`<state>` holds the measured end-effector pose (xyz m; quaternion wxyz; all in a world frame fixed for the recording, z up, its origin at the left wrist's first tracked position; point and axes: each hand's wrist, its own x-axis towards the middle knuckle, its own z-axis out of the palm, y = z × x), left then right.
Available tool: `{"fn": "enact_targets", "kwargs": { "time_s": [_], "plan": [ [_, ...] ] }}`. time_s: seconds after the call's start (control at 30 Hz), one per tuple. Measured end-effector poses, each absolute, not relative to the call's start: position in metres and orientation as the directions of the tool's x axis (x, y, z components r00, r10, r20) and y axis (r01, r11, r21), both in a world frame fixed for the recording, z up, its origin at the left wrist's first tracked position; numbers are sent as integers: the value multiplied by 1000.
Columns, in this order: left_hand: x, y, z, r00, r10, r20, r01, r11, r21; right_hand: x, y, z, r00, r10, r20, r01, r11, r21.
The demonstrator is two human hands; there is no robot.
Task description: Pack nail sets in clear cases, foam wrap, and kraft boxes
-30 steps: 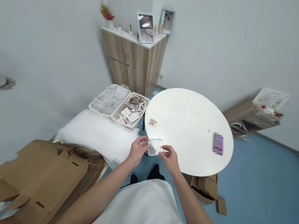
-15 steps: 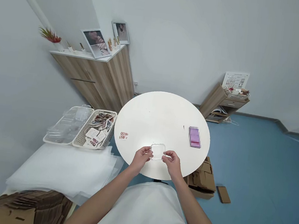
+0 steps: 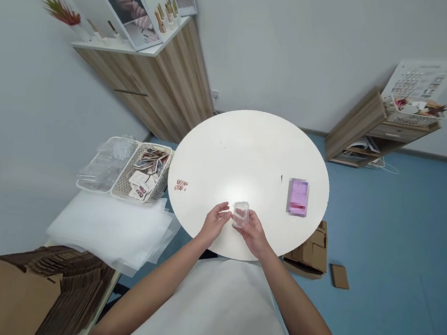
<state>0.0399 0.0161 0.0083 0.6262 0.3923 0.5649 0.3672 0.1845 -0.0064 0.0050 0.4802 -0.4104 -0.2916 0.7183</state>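
Note:
A small clear plastic box [image 3: 242, 208] is held above the near part of the white round table [image 3: 251, 138]. My right hand [image 3: 255, 234] grips it from the right, with fingers showing through the clear plastic. My left hand [image 3: 214, 224] is at the box's left side, fingers stretched and a little apart, the tips close to its edge. Whether they touch it I cannot tell. Several small reddish press-on nails [image 3: 181, 185] lie in rows at the table's left. A blurred purple item [image 3: 298, 197] lies on the right, with a small dark object [image 3: 281, 179] beside it.
At left stand a basket of printed cards [image 3: 125, 180] and a tray of clear plastic packaging [image 3: 104, 167]. White sheets [image 3: 107, 227] and folded cardboard [image 3: 11, 294] are nearer. An open carton [image 3: 310, 255] sits on the floor at right, below the table edge.
The box was held level between both hands; now it is turned and tilted in my right hand. My left hand has loosened from its edge. The camera view has shifted.

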Motion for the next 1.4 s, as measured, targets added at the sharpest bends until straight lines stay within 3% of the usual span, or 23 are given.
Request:
{"fn": "enact_targets", "kwargs": {
  "time_s": [0.07, 0.17, 0.37, 0.53, 0.63, 0.7, 0.87, 1.1, 1.4],
  "plan": [
    [44, 18, 5, 148, 874, -462, -43, 473, 880, 189, -4, 4, -261, 912, -318, -530, -410, -742],
    [45, 21, 0, 176, 851, -494, -101, 515, 851, 193, 0, -1, -248, 898, -364, -514, -440, -736],
    [32, 30, -9, 189, 830, -524, -109, 549, 829, 203, 0, -18, -113, 885, -452, -225, -466, -856],
    [24, 36, -13, 245, 833, -496, -70, 526, 848, 211, -3, -11, -40, 963, -267, 102, -262, -960],
    [20, 39, -10, 336, 820, -464, -72, 514, 855, 214, 1, 2, -153, 979, -132, 355, -70, -932],
    [16, 41, -6, 403, 799, -447, -68, 513, 856, 214, 4, 10, -244, 964, -102, 436, 16, -900],
    [5, 44, 3, 498, 786, -367, 27, 409, 912, 207, 7, 18, -160, 986, -43, 395, 24, -918],
    [-1, 46, 10, 478, 839, -259, 192, 188, 963, 197, 5, 23, -76, 997, -35, 298, -11, -955],
    [-1, 47, 19, 545, 798, -259, 117, 234, 965, 191, 1, 25, -17, 1000, 10, 278, 15, -961]
  ]
}}
